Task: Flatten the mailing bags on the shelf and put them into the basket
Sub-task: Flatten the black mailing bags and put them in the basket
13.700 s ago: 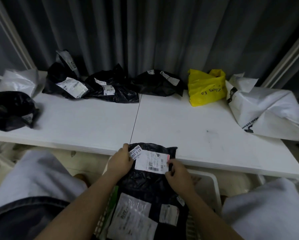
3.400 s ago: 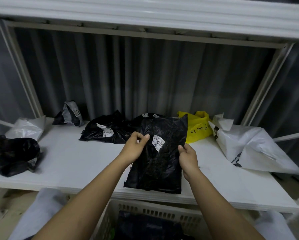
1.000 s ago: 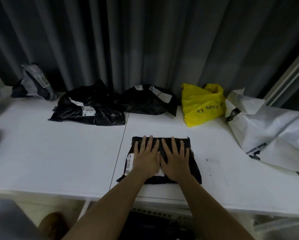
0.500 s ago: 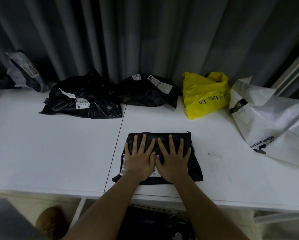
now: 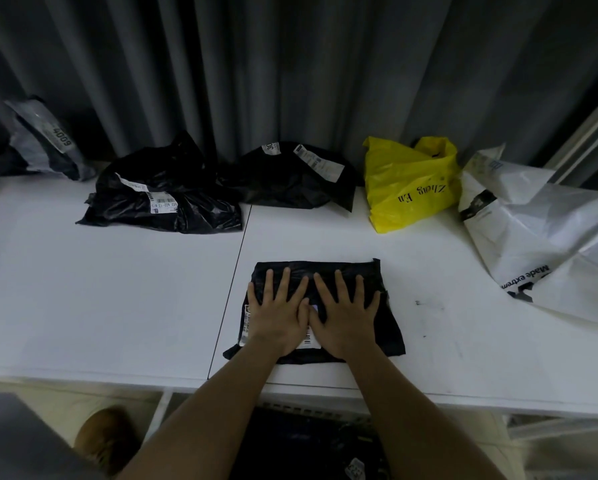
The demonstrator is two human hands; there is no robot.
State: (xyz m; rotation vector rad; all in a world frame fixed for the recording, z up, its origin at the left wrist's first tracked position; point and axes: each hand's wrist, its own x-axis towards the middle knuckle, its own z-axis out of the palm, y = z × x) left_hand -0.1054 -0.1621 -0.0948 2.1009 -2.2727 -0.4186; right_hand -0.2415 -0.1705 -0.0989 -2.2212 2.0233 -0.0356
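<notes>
Both palms — left hand (image 5: 279, 318), right hand (image 5: 346, 320) — press flat, fingers spread, grasping nothing, smoothing the black mailing bag (image 5: 389, 329) just above the basket (image 5: 325, 408).

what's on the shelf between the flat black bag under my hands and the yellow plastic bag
Nothing: the head view shows bare white shelf between the flat black mailing bag and the yellow plastic bag.

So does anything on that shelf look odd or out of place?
The yellow plastic bag at the back stands out: a shopping-style bag among black and white mailers. A small dark scuff marks the shelf right of the black bag under both hands.
</notes>
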